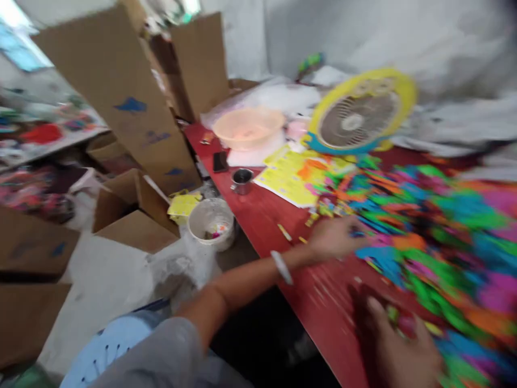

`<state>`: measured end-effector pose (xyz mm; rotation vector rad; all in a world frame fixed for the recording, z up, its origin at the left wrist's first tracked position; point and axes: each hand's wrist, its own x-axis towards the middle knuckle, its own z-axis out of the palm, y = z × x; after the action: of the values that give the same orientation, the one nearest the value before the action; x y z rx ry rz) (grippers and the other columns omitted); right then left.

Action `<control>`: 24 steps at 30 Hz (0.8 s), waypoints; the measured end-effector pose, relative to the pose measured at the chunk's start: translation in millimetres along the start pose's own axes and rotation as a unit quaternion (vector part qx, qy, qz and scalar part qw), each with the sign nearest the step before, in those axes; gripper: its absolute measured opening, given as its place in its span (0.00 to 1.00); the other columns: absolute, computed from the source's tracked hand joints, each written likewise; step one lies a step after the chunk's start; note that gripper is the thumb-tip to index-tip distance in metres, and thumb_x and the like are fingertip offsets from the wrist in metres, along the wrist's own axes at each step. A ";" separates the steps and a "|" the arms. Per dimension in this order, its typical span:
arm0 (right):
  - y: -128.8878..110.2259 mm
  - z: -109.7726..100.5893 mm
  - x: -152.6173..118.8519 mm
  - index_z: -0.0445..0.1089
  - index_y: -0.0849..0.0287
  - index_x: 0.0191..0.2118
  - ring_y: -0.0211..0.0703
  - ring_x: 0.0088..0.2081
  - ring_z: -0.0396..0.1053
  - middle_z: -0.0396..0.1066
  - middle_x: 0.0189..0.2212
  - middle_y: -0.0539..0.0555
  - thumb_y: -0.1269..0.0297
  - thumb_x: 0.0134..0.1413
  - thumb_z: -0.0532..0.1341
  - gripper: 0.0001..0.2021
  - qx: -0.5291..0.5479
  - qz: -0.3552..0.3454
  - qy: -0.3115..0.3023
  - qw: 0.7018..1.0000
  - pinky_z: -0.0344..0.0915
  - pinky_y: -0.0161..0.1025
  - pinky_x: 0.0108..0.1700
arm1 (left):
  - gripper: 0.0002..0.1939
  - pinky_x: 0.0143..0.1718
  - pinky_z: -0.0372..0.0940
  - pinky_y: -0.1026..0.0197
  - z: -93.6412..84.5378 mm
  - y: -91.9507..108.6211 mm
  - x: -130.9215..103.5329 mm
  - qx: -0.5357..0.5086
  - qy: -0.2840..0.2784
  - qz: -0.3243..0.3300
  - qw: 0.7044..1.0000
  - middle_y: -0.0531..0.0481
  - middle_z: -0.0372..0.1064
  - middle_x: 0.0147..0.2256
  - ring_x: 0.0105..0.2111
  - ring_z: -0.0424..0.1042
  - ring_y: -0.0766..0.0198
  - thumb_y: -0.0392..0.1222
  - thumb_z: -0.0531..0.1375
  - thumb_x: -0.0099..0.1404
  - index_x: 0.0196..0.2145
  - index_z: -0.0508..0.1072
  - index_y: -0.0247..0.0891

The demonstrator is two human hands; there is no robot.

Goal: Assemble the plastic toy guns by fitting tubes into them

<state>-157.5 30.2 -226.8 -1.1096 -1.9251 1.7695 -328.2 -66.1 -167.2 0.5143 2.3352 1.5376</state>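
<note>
My left hand (337, 237) reaches over the red table (258, 215) to the near edge of a heap of bright flat pieces (424, 242) in blue, green, orange and pink. Its fingers are smeared by motion, so whether they grip a piece does not show. Lower right, my right hand (407, 353) is curled, with a small dark red and green thing (404, 323) between thumb and fingers; its kind is too blurred to name. Small yellow pieces (313, 218) lie beyond my left hand.
A yellow and blue fan (355, 116) stands behind the heap. Yellow printed sheets (286, 178), a metal cup (242, 182), a dark phone-like slab (220, 161) and a peach basin (248, 126) are on the table. A white bucket (210, 218) and open cartons (135, 210) stand on the floor at left.
</note>
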 end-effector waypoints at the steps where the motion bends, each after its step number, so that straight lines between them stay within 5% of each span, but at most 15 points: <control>1: -4.9 -1.2 -5.7 0.71 0.51 0.30 0.42 0.24 0.64 0.67 0.24 0.52 0.38 0.34 0.72 0.24 0.004 0.021 0.033 0.999 0.60 0.41 0.25 | 0.08 0.38 0.67 0.59 -0.7 -5.1 -14.2 -0.047 -0.038 -0.010 0.998 0.47 0.76 0.34 0.36 0.74 0.60 0.38 0.71 0.57 0.30 0.74 0.38; 3: -10.4 -1.8 -14.9 0.69 0.56 0.26 0.38 0.23 0.61 0.67 0.20 0.50 0.36 0.30 0.73 0.28 0.002 0.029 -0.023 0.999 0.60 0.38 0.25 | 0.10 0.38 0.65 0.60 1.1 -17.3 -40.6 -0.112 -0.089 -0.023 0.989 0.52 0.72 0.28 0.32 0.71 0.63 0.35 0.72 0.51 0.25 0.73 0.37; 6: -8.2 -0.8 -24.7 0.69 0.58 0.25 0.33 0.19 0.56 0.63 0.15 0.46 0.40 0.38 0.73 0.25 0.089 0.031 -0.102 0.990 0.54 0.33 0.22 | 0.11 0.34 0.62 0.63 9.4 -32.7 -71.7 -0.197 -0.056 -0.053 0.977 0.55 0.70 0.26 0.29 0.68 0.65 0.39 0.73 0.47 0.25 0.74 0.37; 9: -0.7 0.9 -37.5 0.69 0.59 0.24 0.31 0.17 0.55 0.65 0.16 0.47 0.45 0.40 0.73 0.22 0.185 0.056 -0.101 0.976 0.47 0.31 0.19 | 0.19 0.33 0.63 0.64 23.0 -36.7 -98.9 -0.342 -0.016 -0.120 0.932 0.55 0.72 0.30 0.29 0.68 0.67 0.46 0.75 0.46 0.34 0.75 0.39; 13: 9.2 2.3 -55.4 0.69 0.59 0.25 0.32 0.18 0.57 0.68 0.19 0.50 0.47 0.44 0.72 0.20 0.225 0.049 -0.091 0.969 0.47 0.31 0.18 | 0.21 0.36 0.65 0.63 44.4 -34.5 -130.7 -0.465 -0.056 -0.164 0.868 0.54 0.73 0.30 0.29 0.69 0.68 0.51 0.75 0.48 0.35 0.76 0.38; 17: 18.0 -10.2 -58.4 0.73 0.55 0.32 0.40 0.25 0.68 0.73 0.25 0.52 0.50 0.54 0.66 0.13 0.047 -0.128 -0.033 0.990 0.67 0.38 0.28 | 0.24 0.37 0.66 0.61 47.9 -32.7 -146.1 -0.443 -0.056 -0.183 0.876 0.51 0.74 0.30 0.30 0.72 0.65 0.58 0.73 0.51 0.35 0.77 0.37; 21: 28.0 -34.5 -48.6 0.78 0.52 0.40 0.50 0.39 0.75 0.78 0.36 0.59 0.58 0.59 0.63 0.08 -0.147 -0.368 -0.082 0.914 0.73 0.49 0.42 | 0.28 0.37 0.67 0.59 33.8 -28.1 -146.9 -0.436 -0.097 -0.218 0.868 0.47 0.76 0.30 0.31 0.74 0.62 0.62 0.73 0.48 0.35 0.78 0.35; 24: 34.0 -44.8 -47.5 0.77 0.52 0.47 0.49 0.41 0.75 0.78 0.39 0.59 0.61 0.63 0.61 0.11 -0.172 -0.407 -0.124 0.889 0.73 0.47 0.44 | 0.21 0.35 0.66 0.62 27.0 -27.9 -144.5 -0.432 -0.082 -0.235 0.867 0.51 0.75 0.28 0.28 0.72 0.65 0.49 0.76 0.44 0.31 0.78 0.35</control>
<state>-84.7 26.8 -236.9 -0.0550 -2.4070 1.1492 -191.3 -119.2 -196.0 -0.1428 1.2717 1.9358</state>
